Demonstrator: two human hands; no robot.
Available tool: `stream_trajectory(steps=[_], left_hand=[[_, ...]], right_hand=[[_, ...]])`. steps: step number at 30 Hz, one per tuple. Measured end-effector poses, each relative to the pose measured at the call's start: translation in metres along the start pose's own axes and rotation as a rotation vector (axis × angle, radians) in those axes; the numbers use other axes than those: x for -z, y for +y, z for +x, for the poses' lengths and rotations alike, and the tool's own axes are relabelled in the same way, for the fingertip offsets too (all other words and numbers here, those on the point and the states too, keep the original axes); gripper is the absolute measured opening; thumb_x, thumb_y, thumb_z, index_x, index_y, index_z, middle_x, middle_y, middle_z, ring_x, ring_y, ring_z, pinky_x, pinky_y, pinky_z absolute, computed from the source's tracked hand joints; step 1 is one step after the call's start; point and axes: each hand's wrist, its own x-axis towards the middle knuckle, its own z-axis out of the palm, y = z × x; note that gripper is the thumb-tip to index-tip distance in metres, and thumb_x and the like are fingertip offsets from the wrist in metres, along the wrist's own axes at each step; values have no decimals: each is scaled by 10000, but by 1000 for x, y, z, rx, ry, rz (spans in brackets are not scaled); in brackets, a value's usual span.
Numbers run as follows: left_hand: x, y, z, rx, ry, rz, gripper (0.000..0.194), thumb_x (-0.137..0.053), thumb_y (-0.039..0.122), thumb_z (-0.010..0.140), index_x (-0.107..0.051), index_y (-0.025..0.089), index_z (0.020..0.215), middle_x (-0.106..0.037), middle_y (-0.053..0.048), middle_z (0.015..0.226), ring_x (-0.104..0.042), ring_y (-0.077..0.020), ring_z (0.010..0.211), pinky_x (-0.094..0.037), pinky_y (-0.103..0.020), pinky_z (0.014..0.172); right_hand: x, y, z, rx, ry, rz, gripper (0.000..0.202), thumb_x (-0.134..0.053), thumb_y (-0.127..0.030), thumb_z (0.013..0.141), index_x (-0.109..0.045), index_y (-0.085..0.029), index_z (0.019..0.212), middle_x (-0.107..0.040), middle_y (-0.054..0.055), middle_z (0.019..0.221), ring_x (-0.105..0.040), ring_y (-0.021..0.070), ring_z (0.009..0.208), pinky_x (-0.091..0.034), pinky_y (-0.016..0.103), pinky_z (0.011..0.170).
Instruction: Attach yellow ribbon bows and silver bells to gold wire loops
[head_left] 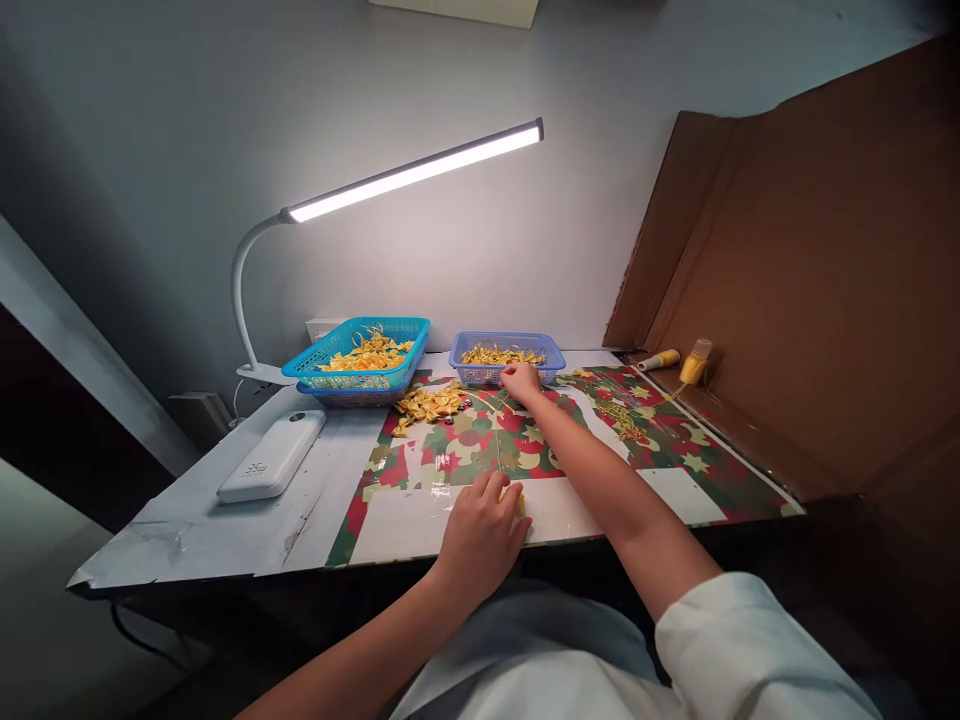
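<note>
Near the table's front edge, my left hand (484, 520) has its fingers curled round a small yellow piece (520, 500), partly hidden by them. My right hand (520, 382) is reached out at the front rim of the purple basket (559, 360), fingers pinched together; what they hold is too small to make out. Thin golden strands (496, 435) run over the patterned cover between the two hands. The purple basket holds golden pieces (499, 355). Left of my right hand lies a pile of yellow ribbon bows (431, 403), with small dark beads (450, 419) beside it.
A blue basket (416, 330) of yellow pieces stands at the back left under a lamp (420, 172). A white power bank (274, 457) lies at the left. Golden strands (621, 420), two yellow thread spools (696, 362) and a cardboard sheet (825, 270) are at the right.
</note>
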Motion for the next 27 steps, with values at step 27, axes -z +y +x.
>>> stream_trajectory(steps=[27], left_hand=[[44,-68,73,59,399,74,453,-545,209,873,-490,176,1322,-498,-162,1386,-440,-334,1269,-346,-489,1038]], right_hand=[[-22,-26,-31,547,319,-522,291,-288,-210,1001,-566,-153,1068,-625,142,1086,-546,231,1033,-396,319,857]])
